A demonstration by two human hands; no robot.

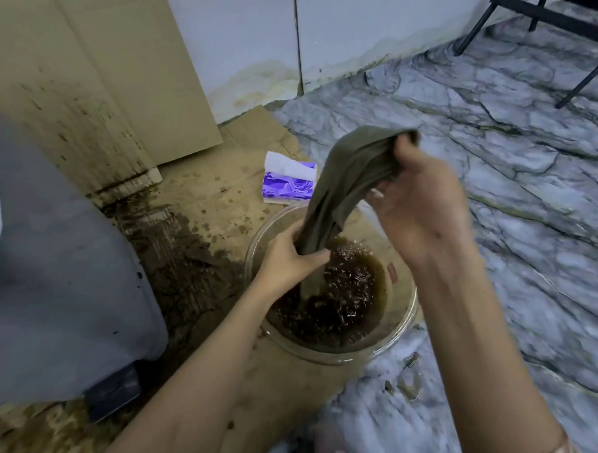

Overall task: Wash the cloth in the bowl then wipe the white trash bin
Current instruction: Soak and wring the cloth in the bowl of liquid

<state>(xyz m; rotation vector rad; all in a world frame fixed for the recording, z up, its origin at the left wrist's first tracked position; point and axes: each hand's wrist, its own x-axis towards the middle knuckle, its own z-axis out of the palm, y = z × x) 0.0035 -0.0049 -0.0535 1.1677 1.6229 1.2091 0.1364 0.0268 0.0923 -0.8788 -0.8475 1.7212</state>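
Our right hand [416, 200] gripping the wet olive-brown cloth [344, 186] up top, our left hand [292, 257] squeezing it lower, over the clear glass bowl [403, 328] of brown water

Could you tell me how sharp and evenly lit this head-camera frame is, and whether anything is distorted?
Head view: soft, even light, no hard shadows; small glints on the dark water in the bowl; the cloth and both hands, left and right, look slightly soft; wide-angle bending shows at the edges, as on the trash bin.
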